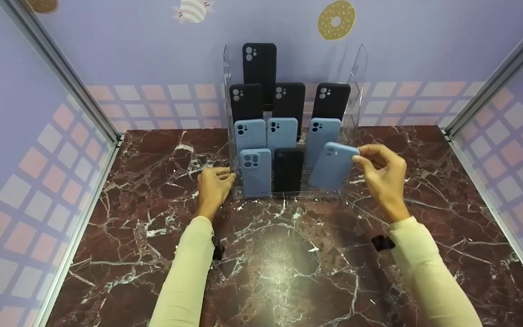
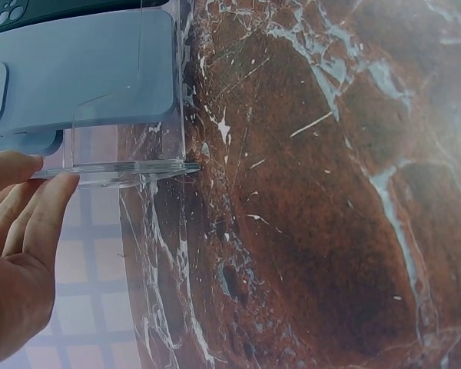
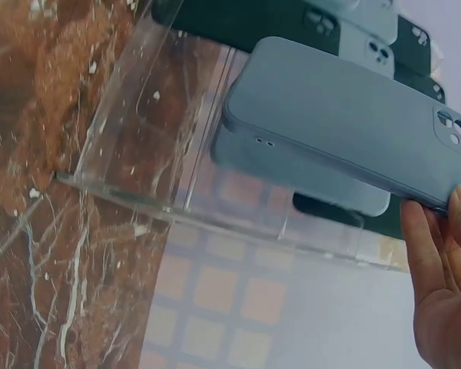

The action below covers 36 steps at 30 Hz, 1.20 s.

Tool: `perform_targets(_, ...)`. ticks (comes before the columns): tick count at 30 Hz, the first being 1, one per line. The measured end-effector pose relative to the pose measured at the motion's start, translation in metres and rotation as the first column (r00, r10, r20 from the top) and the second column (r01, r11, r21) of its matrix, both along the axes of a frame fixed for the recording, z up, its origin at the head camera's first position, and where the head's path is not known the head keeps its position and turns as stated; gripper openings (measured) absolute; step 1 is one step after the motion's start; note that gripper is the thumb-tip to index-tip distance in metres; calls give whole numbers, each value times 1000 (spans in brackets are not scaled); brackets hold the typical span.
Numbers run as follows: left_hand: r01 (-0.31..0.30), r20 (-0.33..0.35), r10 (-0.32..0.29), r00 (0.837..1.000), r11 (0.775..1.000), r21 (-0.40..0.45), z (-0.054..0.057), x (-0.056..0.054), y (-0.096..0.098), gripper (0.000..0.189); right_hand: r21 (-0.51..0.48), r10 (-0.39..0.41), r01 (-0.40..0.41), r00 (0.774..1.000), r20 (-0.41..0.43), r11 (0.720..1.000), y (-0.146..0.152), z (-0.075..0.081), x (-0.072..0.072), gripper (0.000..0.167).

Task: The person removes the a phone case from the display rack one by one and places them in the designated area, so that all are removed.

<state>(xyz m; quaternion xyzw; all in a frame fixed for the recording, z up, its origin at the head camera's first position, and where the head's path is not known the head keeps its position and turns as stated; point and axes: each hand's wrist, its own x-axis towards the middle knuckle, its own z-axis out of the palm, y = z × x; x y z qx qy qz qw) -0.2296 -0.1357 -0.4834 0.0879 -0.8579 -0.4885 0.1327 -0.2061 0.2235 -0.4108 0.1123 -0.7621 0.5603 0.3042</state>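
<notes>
My right hand [image 1: 385, 175] pinches a blue phone case [image 1: 335, 165] by its upper right edge. The case tilts in front of the lower right part of a clear acrylic stand [image 1: 357, 109]; in the right wrist view the same blue case [image 3: 346, 115] stands apart from the stand's front lip. With thumb and fingers, my left hand [image 2: 23, 231] pinches the clear side panel [image 2: 123, 167] of the stand. Beside it in the bottom row are a blue case with a large camera frame [image 1: 256, 175] and a black case [image 1: 288, 171].
Higher tiers bear three blue cases, one of them here [image 1: 250, 134], then several black cases [image 1: 259, 68] above. Dark red marbled tabletop [image 1: 279, 254] lies under the stand. A purple wall [image 1: 152, 45] with pink and white squares stands behind, with side panels left and right.
</notes>
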Motion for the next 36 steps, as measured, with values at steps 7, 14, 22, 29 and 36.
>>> perform_targets(7,-3,6,3,1000,1000,8,-1,0,-1,20,1,115,-115,990,78,993,-14,-15,23,16)
perform_targets(14,5,6,-5,1000,1000,20,-1,0,-2,20,28,193,-203,959,206,979,-49,-34,43,17)
perform_targets(22,0,20,0,1000,1000,24,0,0,0,20,8,259,-286,877,404,958,-91,-66,48,17)
perform_targets(29,5,6,-5,1000,1000,-7,0,-1,0,20,-148,361,-333,790,496,931,-124,-89,39,17)
perform_targets(36,8,-19,-8,1000,1000,-8,0,-1,0,18,-268,440,-350,674,594,898,-151,-99,32,17)
